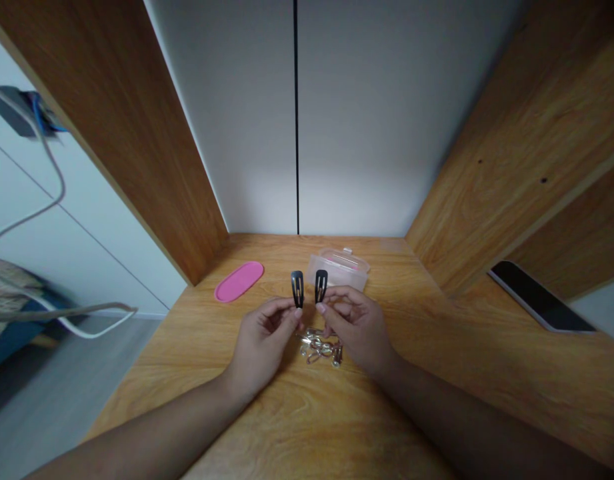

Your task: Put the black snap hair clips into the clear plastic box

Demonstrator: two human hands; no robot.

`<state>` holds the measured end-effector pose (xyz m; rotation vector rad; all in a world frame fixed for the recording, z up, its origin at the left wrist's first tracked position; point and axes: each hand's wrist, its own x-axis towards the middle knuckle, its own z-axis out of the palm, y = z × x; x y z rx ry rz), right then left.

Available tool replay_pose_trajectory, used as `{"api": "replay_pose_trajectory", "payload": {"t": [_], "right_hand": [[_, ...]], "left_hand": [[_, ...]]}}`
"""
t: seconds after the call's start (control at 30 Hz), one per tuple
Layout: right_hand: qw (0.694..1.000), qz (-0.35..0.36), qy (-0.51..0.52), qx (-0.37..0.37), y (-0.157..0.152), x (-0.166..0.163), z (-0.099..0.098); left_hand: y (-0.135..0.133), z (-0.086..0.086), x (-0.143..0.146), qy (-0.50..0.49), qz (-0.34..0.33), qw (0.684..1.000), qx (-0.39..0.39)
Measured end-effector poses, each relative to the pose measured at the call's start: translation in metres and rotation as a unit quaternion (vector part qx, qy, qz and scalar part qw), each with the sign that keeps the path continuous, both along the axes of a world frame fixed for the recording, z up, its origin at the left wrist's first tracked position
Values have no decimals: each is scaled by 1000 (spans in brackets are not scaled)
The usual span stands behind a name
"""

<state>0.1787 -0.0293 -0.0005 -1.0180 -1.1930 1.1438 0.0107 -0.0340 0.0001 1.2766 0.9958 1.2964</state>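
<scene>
Black hair clips [297,288], unmarked, in fingers [293,313]

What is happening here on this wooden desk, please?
A person sits at a wooden desk and holds up two black hair clips side by side. The left hand pinches one hair clip and the right hand pinches the other hair clip, both upright. Under the hands lies a small pile of metal clips. Behind them stands a clear plastic box, and its pink lid lies apart to the left. A phone rests on the right.
</scene>
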Motion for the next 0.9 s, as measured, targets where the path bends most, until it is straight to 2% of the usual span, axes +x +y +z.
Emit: {"api": "replay_pose_trajectory", "payload": {"t": [0.1,0.2,0.6,0.9], "right_hand": [[1000,-9,26,3,0,-1,2],[999,-7,40,1,0,-1,2],[1000,4,9,7,-1,1,-1],[1000,6,-6,13,-1,1,-3]], "left_hand": [[-1,0,0,17,10,999,25],[0,0,-1,13,11,1000,1],[-2,1,-1,5,1,1000,-3],[-1,-2,0,25,19,999,-8]]}}
